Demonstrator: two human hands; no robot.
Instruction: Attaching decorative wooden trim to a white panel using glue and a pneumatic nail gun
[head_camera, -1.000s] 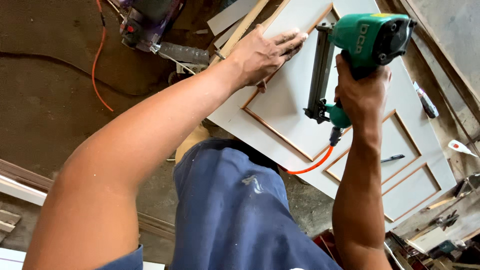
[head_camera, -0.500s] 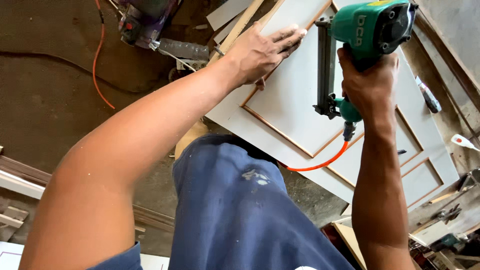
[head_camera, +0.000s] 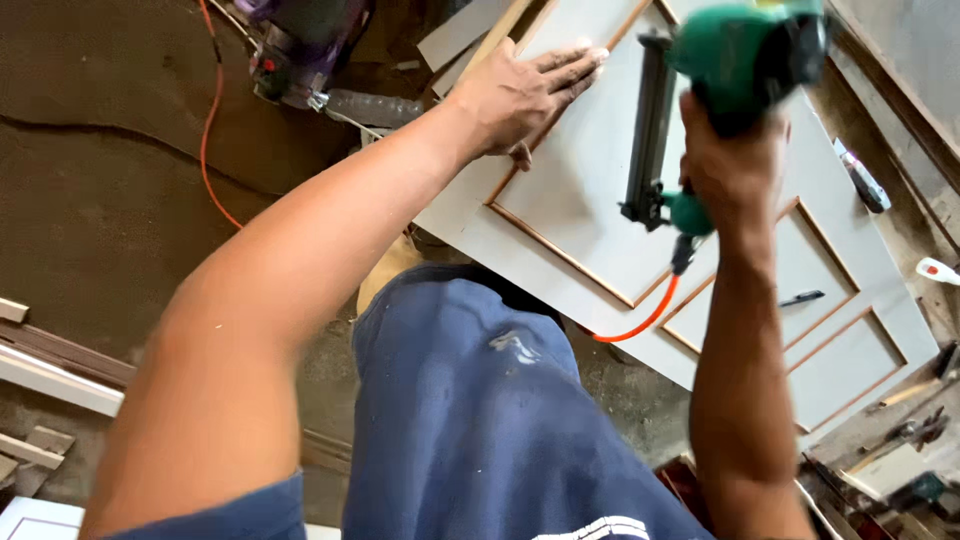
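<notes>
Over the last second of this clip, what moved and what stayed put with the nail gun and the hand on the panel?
The right hand has kept its grip on the green nail gun and carried it up and slightly right in the view, so its body now sits at the top edge, blurred. The left hand stays flat on the grey panelled door, which has not shifted. The orange hose still trails from the tool.

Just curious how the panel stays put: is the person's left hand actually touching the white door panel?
Touching. The head view shows the left hand lying flat, fingers spread, on the white door panel.
</notes>
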